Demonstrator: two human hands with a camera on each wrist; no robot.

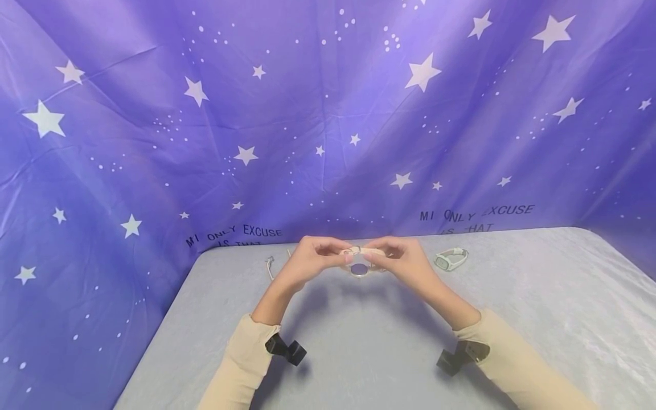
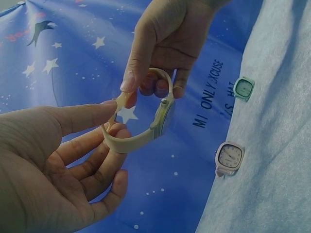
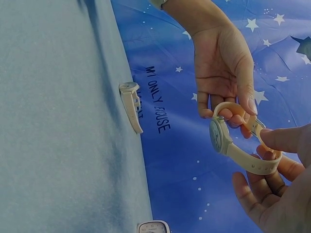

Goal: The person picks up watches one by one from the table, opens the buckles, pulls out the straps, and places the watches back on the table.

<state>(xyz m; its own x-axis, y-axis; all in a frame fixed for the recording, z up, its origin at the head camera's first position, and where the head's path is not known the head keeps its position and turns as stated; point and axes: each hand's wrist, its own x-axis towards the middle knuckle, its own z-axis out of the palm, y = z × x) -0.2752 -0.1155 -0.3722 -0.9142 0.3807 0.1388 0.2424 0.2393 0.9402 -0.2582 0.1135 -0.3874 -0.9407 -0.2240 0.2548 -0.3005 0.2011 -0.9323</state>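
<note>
A cream wristwatch with a round face is held up between both hands over the far part of the table. Its strap curves round into a loop, and a metal buckle lies between the two thumbs. My left hand pinches the strap near the buckle, thumb on top and fingers underneath. From the other side my right hand pinches the strap between thumb and fingers. The dial faces away from the buckle. Fingers partly hide where the strap ends meet.
A pale green watch lies at the far right of the grey-covered table. A pinkish square-faced watch rests near the far edge. Further left is a cream watch with its strap stretched out. A starry purple cloth hangs behind.
</note>
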